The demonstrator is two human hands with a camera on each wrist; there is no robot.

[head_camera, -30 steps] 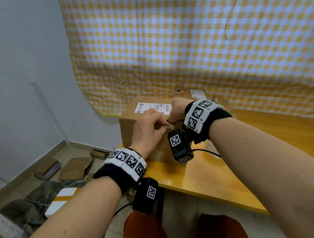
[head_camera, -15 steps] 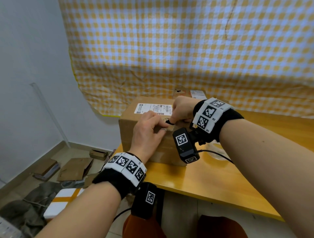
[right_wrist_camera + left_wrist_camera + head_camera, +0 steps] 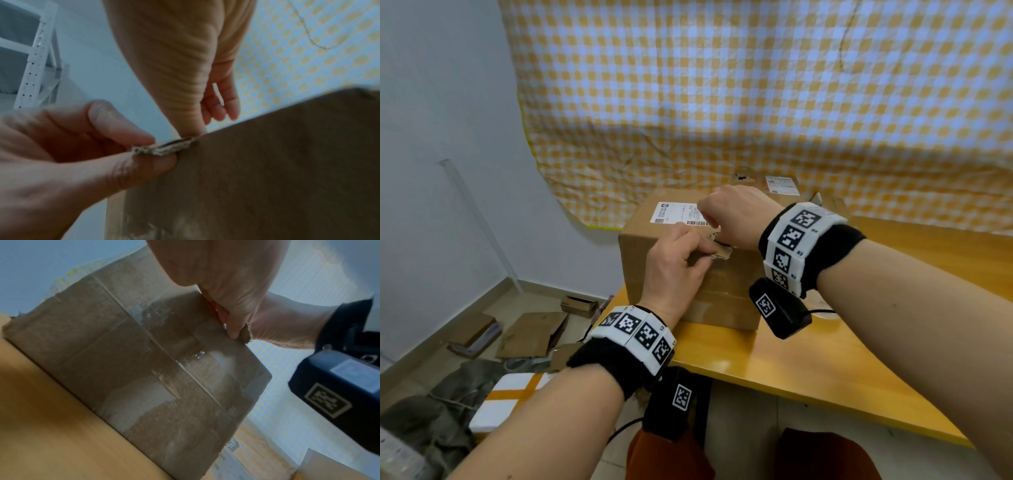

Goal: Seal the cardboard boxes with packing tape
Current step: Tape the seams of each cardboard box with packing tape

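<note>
Table (image 3: 808, 370): yellow wood. Cardboard box (image 3: 722, 294) stands at its far left corner, label on top, clear tape on the near face. My left hand (image 3: 674, 270) pinches a torn cardboard scrap (image 3: 720, 253) at the box's top near edge. My right hand (image 3: 736, 214), fingers curled, grips the same edge just beside it.

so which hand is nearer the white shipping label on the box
Right. The right hand sits over the shipping label, covering its right end; the left hand is below it at the box's front top edge.
</note>
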